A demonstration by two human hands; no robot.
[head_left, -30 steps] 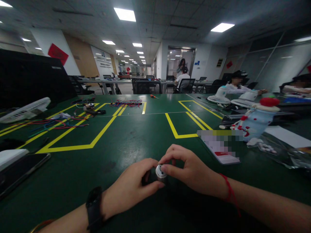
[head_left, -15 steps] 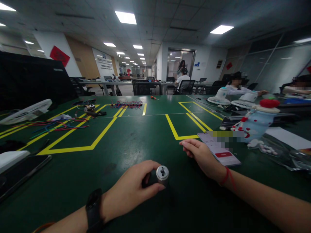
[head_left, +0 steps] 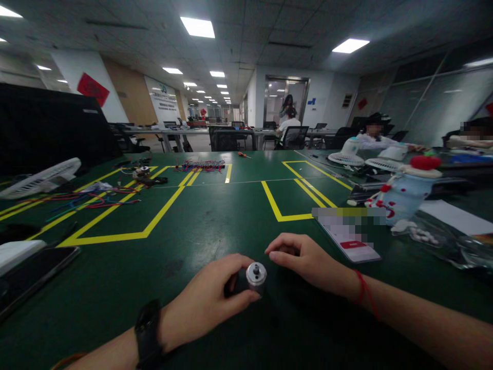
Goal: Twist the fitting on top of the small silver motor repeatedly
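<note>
My left hand (head_left: 208, 300) grips a small dark cylindrical motor (head_left: 254, 275) with a silver end cap and a short shaft, resting low on the green table (head_left: 215, 216). My right hand (head_left: 308, 262) lies on the table just right of the motor, apart from it. Its fingers are curled with thumb and forefinger close together, and I cannot tell whether anything small sits between them. A black watch is on my left wrist and a red string on my right.
A phone (head_left: 348, 236) lies right of my right hand, near a blue-and-white figure with a red cap (head_left: 404, 195). Another phone (head_left: 31, 272) lies at the left edge. Loose coloured wires (head_left: 88, 198) and a white fan grille (head_left: 40, 177) lie far left. Other people (head_left: 375, 139) work at the right.
My right hand left the motor's end, reached out toward the phone, and has now come back beside the motor. My left hand kept hold of the motor.
</note>
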